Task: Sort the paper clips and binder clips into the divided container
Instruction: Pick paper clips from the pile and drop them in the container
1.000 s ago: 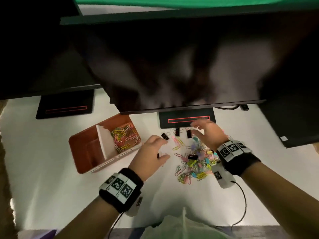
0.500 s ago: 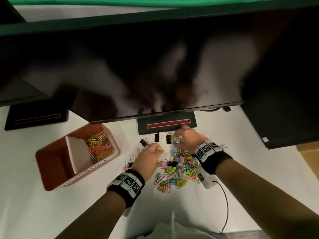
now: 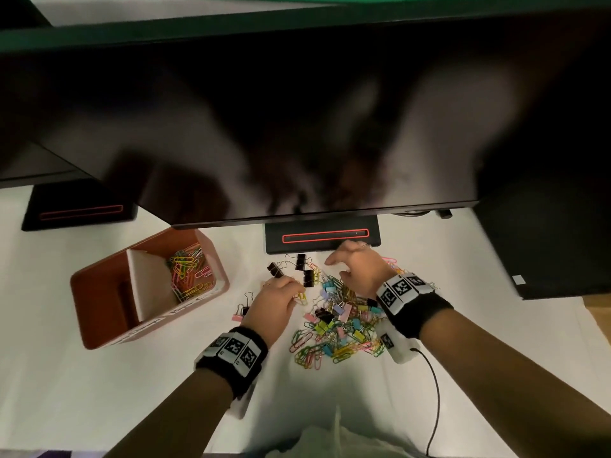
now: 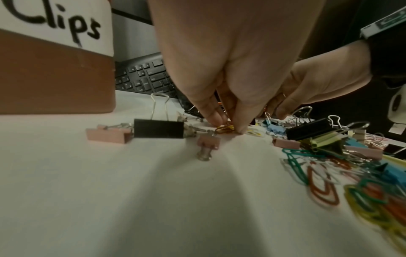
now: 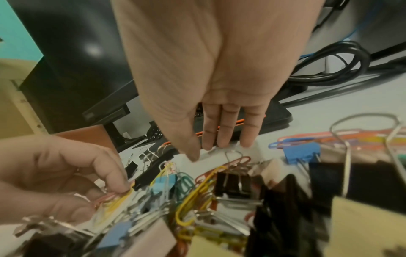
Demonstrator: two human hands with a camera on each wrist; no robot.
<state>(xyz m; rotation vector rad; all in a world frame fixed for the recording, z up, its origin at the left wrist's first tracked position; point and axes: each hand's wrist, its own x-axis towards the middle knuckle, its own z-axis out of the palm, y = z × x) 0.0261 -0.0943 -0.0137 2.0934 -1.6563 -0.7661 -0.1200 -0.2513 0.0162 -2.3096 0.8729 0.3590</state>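
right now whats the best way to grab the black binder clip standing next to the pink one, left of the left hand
Pinch the black binder clip by its raised wire handles, coming straight down from above. Its body sits flat on the white table against the pink binder clip, so the upright loops are the freest part.

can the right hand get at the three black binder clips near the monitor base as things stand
Probably yes. The right hand hovers open beside the black binder clips, which lie in the open on the table; nothing sits between them, and the left hand is busy lower down.
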